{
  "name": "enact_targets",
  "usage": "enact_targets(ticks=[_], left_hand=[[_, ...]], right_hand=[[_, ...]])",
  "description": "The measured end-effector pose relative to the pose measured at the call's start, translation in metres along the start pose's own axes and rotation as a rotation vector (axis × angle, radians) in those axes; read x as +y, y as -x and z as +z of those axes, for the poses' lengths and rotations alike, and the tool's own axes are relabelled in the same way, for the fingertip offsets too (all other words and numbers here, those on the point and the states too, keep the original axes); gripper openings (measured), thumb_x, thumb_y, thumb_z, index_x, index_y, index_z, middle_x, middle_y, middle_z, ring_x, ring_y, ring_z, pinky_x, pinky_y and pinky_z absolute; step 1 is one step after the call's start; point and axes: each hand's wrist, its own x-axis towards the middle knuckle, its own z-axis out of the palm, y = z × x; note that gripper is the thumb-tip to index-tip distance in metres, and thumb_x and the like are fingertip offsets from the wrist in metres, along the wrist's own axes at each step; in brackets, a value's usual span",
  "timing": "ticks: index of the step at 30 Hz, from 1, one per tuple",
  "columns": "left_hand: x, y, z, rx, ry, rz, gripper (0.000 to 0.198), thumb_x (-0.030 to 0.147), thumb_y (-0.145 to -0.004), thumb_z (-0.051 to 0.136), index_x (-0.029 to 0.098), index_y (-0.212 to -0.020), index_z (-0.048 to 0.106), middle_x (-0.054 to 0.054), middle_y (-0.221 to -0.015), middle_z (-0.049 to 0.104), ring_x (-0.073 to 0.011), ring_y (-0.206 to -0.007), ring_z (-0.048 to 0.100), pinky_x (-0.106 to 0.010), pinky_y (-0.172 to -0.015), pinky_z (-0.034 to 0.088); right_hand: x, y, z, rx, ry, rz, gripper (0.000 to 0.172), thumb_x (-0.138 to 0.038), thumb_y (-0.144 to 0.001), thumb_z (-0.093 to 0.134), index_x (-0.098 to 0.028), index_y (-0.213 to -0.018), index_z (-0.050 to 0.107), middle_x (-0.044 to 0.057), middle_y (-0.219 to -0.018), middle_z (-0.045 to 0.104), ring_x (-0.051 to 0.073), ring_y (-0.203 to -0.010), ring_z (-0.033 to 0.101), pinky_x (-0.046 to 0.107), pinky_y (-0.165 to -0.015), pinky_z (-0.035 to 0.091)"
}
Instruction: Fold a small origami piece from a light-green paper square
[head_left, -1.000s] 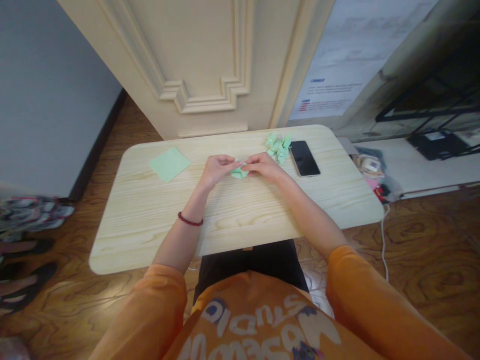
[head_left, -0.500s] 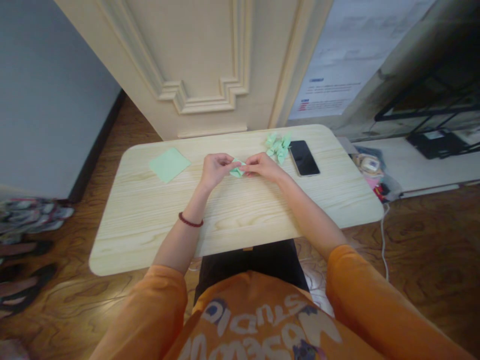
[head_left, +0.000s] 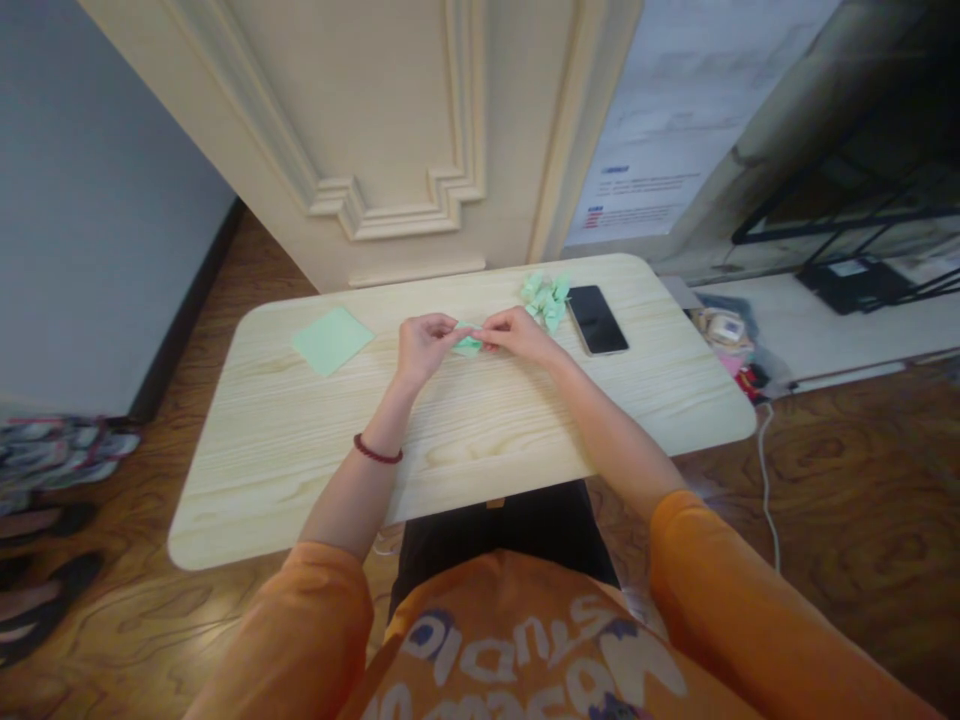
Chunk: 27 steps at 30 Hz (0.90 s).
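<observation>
Between my two hands is a small folded green paper (head_left: pixel 468 345), partly hidden by the fingers. My left hand (head_left: pixel 426 346) pinches its left side with thumb and fingers. From the right, my right hand (head_left: pixel 519 336) pinches the other side, its thumb close to the left one. Flat green sheets, or one sheet, of square paper (head_left: pixel 332 340) lie at the table's left. Several folded green paper pieces (head_left: pixel 545 300) sit in a cluster just beyond my right hand.
A black phone (head_left: pixel 598 320) lies right of the cluster on the pale wooden table (head_left: pixel 480 450). A cream panel (head_left: pixel 390 120) stands behind the table. Past its right edge are bagged items (head_left: pixel 727 335) and a white cable (head_left: pixel 765 480). Shoes are on the floor at left.
The view has shifted slightly, moving the table a little left and down in the picture. My thumbs have come closer together over the folded paper, which both hands still hold.
</observation>
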Motion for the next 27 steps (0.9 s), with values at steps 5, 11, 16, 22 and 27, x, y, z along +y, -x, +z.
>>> enact_targets(ticks=[5, 11, 16, 22, 27], left_hand=[[-0.002, -0.002, 0.007, 0.12, 0.04, 0.033, 0.016, 0.024, -0.065, 0.079, 0.015, -0.064, 0.067, -0.003, -0.063, 0.067, -0.0143, -0.058, 0.063, -0.023, -0.056, 0.048], [0.001, -0.006, 0.024, 0.143, 0.091, 0.036, 0.019, 0.027, -0.061, 0.08, 0.016, -0.063, 0.065, -0.003, -0.063, 0.068, -0.0152, -0.058, 0.064, -0.023, -0.055, 0.049], [0.009, -0.01, 0.045, 0.13, 0.146, 0.024, 0.022, 0.028, -0.058, 0.083, 0.016, -0.063, 0.064, -0.003, -0.063, 0.067, -0.0152, -0.059, 0.064, -0.023, -0.056, 0.049], [0.021, -0.016, 0.082, 0.154, 0.245, 0.036, 0.025, 0.031, -0.058, 0.083, 0.016, -0.062, 0.063, -0.001, -0.063, 0.065, -0.0131, -0.06, 0.062, -0.022, -0.057, 0.047], [0.026, -0.017, 0.109, 0.151, 0.332, -0.007, 0.025, 0.03, -0.059, 0.082, 0.016, -0.064, 0.062, 0.0, -0.065, 0.065, -0.0117, -0.061, 0.061, -0.021, -0.06, 0.047]], right_hand=[[0.0, -0.004, -0.005, 0.119, 0.033, -0.072, 0.04, -0.053, -0.071, 0.066, -0.015, -0.061, 0.064, 0.0, -0.054, 0.057, 0.011, -0.054, 0.05, 0.025, -0.054, 0.037], [-0.01, 0.0, -0.035, 0.232, 0.14, -0.097, 0.03, -0.045, -0.066, 0.071, -0.016, -0.065, 0.067, 0.001, -0.059, 0.061, 0.013, -0.059, 0.053, 0.027, -0.059, 0.041], [-0.005, 0.025, -0.086, 0.423, 0.187, -0.067, 0.026, -0.04, -0.063, 0.073, -0.016, -0.073, 0.068, 0.004, -0.072, 0.067, 0.017, -0.068, 0.059, 0.033, -0.07, 0.048], [0.021, 0.061, -0.137, 0.599, 0.339, 0.029, 0.06, -0.036, -0.062, 0.073, -0.019, -0.119, 0.061, 0.01, -0.129, 0.061, 0.027, -0.118, 0.055, 0.044, -0.103, 0.041], [0.037, 0.081, -0.156, 0.488, 0.595, 0.258, 0.084, -0.044, -0.071, 0.068, -0.02, -0.145, 0.038, 0.014, -0.151, 0.04, 0.029, -0.14, 0.037, 0.047, -0.113, 0.03]])
